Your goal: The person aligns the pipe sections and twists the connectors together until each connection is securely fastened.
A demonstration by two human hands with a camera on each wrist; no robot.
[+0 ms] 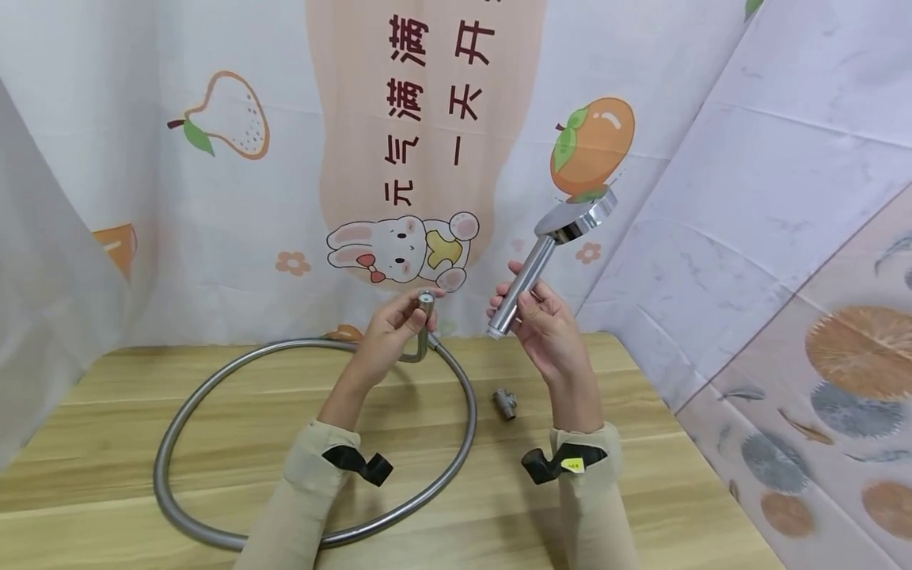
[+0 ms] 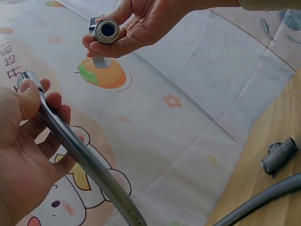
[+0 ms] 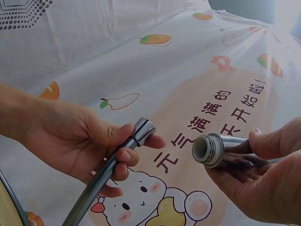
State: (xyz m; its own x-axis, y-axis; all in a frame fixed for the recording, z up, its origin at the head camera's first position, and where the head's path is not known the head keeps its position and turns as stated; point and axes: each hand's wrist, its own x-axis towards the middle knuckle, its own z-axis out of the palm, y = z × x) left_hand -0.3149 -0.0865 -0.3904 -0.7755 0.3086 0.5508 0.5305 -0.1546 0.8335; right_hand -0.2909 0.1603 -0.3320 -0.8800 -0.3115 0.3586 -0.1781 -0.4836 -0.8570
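Note:
My left hand [image 1: 385, 336] pinches the metal end nut [image 1: 426, 301] of a grey shower hose [image 1: 466, 404], its open end facing up. From there the hose bends down to the table and lies in a wide loop. A chrome handheld shower head [image 1: 527, 281] is in my right hand [image 1: 552, 336], gripped round the lower handle, its round head tilted up and to the right. In the right wrist view the handle's threaded end [image 3: 207, 150] points toward the hose nut [image 3: 143, 129], with a gap between them. A small metal tee fitting [image 1: 506, 404] lies on the table, right of the loop.
The wooden tabletop [image 1: 627, 491] stretches beneath both arms. Behind it hangs a printed curtain [image 1: 235, 214] with a rabbit and fruit, and another patterned cloth [image 1: 798, 261] slants along the right side. Each wrist wears a black strap [image 1: 356, 465].

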